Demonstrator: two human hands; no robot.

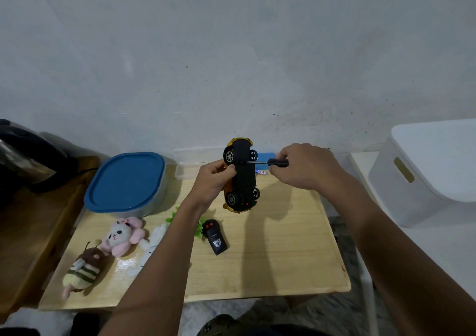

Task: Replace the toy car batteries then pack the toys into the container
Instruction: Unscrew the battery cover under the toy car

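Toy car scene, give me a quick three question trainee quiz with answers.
1. True or false: the toy car lies flat on the table.
2. Which hand holds the screwdriver? A left hand B right hand
3. Fill in: the container has a ____ lid.

Key: 1 false, it is held up, underside toward the camera. 2 B. 3 blue.
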